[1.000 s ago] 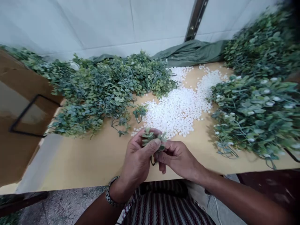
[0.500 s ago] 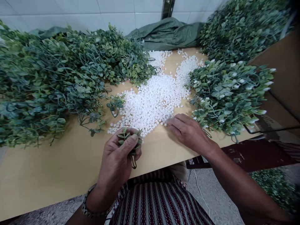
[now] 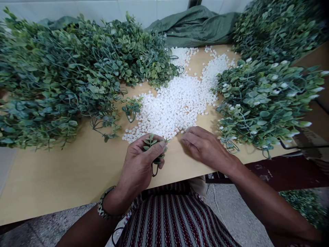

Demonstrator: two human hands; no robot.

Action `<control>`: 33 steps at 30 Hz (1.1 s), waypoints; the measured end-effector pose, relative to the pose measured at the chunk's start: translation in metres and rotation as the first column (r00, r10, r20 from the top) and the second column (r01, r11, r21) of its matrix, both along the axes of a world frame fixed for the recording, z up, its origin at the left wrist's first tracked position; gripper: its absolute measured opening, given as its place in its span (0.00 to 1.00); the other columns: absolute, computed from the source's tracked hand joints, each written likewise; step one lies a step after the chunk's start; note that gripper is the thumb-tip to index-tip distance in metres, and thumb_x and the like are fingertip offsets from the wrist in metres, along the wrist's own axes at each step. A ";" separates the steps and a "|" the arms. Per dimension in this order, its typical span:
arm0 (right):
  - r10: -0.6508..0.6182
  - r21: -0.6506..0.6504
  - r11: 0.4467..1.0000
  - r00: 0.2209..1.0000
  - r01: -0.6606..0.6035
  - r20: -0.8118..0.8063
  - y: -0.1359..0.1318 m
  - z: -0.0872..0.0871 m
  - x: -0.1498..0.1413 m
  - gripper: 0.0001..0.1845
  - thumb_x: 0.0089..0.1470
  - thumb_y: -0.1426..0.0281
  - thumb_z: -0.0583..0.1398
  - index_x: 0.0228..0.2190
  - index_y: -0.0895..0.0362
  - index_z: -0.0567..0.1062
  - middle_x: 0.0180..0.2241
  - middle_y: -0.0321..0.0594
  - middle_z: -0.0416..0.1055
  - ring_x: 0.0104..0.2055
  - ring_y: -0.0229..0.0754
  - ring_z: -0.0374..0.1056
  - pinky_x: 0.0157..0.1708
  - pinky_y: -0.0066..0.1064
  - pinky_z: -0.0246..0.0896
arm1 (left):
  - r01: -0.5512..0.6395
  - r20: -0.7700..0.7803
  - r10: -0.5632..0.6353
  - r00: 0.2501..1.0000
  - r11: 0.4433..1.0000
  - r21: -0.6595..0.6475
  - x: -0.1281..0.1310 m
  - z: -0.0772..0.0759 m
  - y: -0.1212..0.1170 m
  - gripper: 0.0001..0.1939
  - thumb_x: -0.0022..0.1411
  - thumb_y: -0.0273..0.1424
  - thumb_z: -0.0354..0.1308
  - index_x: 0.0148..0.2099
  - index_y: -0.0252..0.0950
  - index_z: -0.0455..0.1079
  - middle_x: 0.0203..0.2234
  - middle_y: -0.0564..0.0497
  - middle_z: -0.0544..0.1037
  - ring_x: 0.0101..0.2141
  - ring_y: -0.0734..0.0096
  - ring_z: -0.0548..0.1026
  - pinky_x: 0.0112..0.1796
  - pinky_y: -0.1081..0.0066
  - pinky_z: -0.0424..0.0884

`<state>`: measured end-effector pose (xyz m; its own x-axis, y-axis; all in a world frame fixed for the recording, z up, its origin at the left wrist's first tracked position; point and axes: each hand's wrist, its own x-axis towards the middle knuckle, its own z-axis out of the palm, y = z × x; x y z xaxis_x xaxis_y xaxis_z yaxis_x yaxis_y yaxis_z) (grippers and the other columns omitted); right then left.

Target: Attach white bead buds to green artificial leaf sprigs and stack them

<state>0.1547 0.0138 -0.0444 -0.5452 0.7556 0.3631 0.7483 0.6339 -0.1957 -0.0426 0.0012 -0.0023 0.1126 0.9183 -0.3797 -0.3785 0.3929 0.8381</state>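
My left hand (image 3: 140,159) is closed round a small artificial green sprig (image 3: 151,140), its thumb pressing the leaves; the looped dark stem sticks out below the fingers. My right hand (image 3: 203,145) rests low over the table at the near edge of a spread of small white beads (image 3: 169,109). Its fingers are curled together with the tips pointing down and away from me, and whatever they pinch is hidden. Just right of that hand lies a bunch of green sprigs with white tips (image 3: 264,103).
A large heap of plain green sprigs (image 3: 84,72) covers the left back of the table (image 3: 64,175). One loose sprig (image 3: 132,109) lies beside the beads. Behind are a dark green cloth (image 3: 195,27) and more foliage (image 3: 277,31). A cardboard box (image 3: 315,58) stands at the right.
My right hand has left the sprig in my left hand and moved right to the beads' near edge, fingers curled. My left hand keeps hold of the sprig. The view has shifted.
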 end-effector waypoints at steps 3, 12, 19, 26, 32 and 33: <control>-0.033 -0.049 0.998 0.998 0.030 -0.056 0.001 -0.001 -0.002 0.11 0.59 0.76 0.53 0.31 0.61 0.75 0.30 0.47 0.72 0.33 0.42 0.67 0.31 0.33 0.64 | 0.004 0.003 -0.004 1.000 1.000 -0.006 0.001 -0.001 0.000 0.07 0.45 0.27 0.66 0.26 0.32 0.69 0.17 0.56 0.69 0.16 0.80 0.65 0.15 0.80 0.61; -0.124 -0.188 0.977 0.983 0.097 -0.135 0.006 0.000 -0.003 0.11 0.59 0.75 0.52 0.32 0.61 0.75 0.29 0.45 0.72 0.32 0.42 0.68 0.33 0.34 0.65 | 0.025 0.000 -0.025 1.000 1.000 -0.018 0.002 -0.004 0.001 0.07 0.46 0.27 0.65 0.27 0.33 0.69 0.15 0.56 0.69 0.16 0.80 0.65 0.15 0.80 0.61; -0.096 -0.237 0.970 0.982 0.056 -0.161 0.005 0.000 0.001 0.10 0.58 0.75 0.54 0.32 0.60 0.76 0.30 0.44 0.73 0.34 0.42 0.69 0.34 0.34 0.65 | 0.051 0.012 -0.051 0.999 0.999 -0.013 0.000 -0.006 -0.001 0.06 0.47 0.27 0.65 0.27 0.33 0.70 0.17 0.56 0.70 0.16 0.80 0.65 0.15 0.80 0.62; -0.059 -0.108 0.993 0.982 0.040 -0.182 0.001 -0.003 0.008 0.10 0.58 0.77 0.54 0.38 0.59 0.74 0.35 0.45 0.75 0.37 0.42 0.71 0.36 0.33 0.69 | 0.049 0.027 -0.049 0.998 0.999 -0.014 0.001 -0.008 -0.002 0.06 0.46 0.27 0.65 0.27 0.33 0.70 0.17 0.56 0.70 0.16 0.79 0.65 0.15 0.79 0.62; -0.049 -0.098 0.995 0.980 0.031 -0.194 -0.005 0.000 0.015 0.08 0.59 0.76 0.54 0.37 0.58 0.72 0.34 0.43 0.74 0.36 0.40 0.70 0.36 0.33 0.68 | 0.051 0.049 -0.049 0.998 0.998 -0.032 0.000 -0.012 -0.002 0.07 0.46 0.27 0.66 0.28 0.32 0.70 0.18 0.56 0.71 0.16 0.80 0.66 0.16 0.79 0.63; -0.038 -0.092 0.996 0.983 0.022 -0.177 -0.005 0.000 0.014 0.07 0.59 0.75 0.54 0.37 0.58 0.72 0.34 0.43 0.73 0.36 0.40 0.69 0.35 0.33 0.67 | 0.051 0.054 -0.049 0.997 0.998 -0.032 0.000 -0.012 -0.002 0.07 0.46 0.27 0.66 0.28 0.32 0.70 0.18 0.56 0.71 0.16 0.80 0.66 0.16 0.79 0.63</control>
<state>0.1691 0.0085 -0.0447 -0.4539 0.8046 0.3829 0.7147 0.5854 -0.3828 -0.0425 -0.0006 -0.0140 0.1788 0.8980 -0.4021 -0.4011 0.4397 0.8036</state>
